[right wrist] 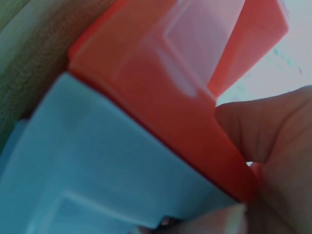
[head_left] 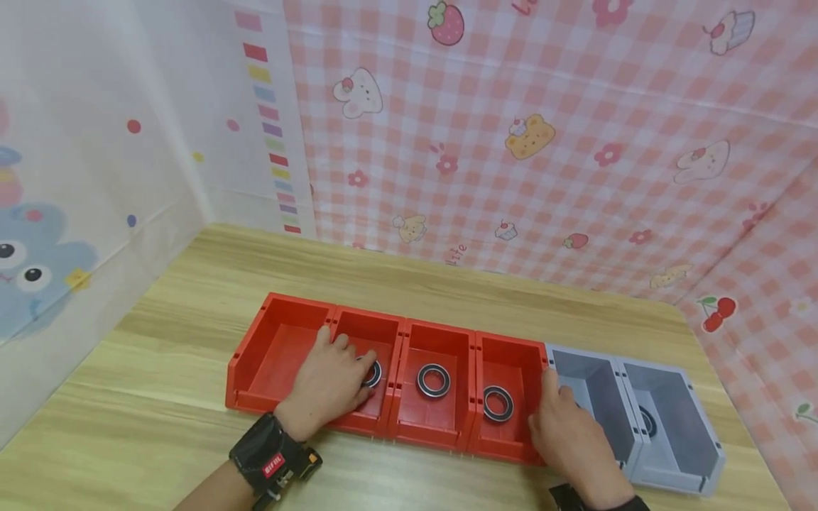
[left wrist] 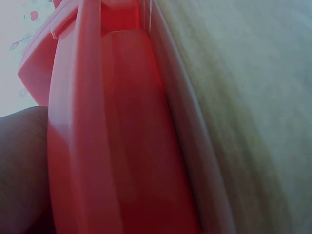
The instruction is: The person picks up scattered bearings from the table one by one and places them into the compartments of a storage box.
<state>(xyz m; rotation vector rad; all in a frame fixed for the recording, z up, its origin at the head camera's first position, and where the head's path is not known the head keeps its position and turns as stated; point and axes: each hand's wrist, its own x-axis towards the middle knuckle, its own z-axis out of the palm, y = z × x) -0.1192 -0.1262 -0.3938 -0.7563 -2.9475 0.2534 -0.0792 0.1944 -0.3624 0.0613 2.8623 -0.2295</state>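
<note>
Over the second red bin [head_left: 369, 328] from the left, my left hand [head_left: 329, 376] reaches in over the front. Its index finger and thumb are at either side of a ball bearing [head_left: 377, 374], partly hidden by the fingers. My right hand [head_left: 571, 429] straddles the adjoining walls of the rightmost red bin [head_left: 514, 345] and a grey bin [head_left: 584, 365]. In the right wrist view the thumb [right wrist: 241, 124] lies on the red side, with a fingertip [right wrist: 234, 217] on the grey side. A small dark thing [right wrist: 168, 222] shows by that finger.
Two more bearings lie in the third red bin [head_left: 441, 332] and the rightmost red one. Another bearing [head_left: 647, 422] sits in the right grey bin [head_left: 696, 454]. The leftmost red bin [head_left: 277, 355] stands at the row's end. Patterned cloth [head_left: 486, 106] hangs behind the wooden table [head_left: 160, 369].
</note>
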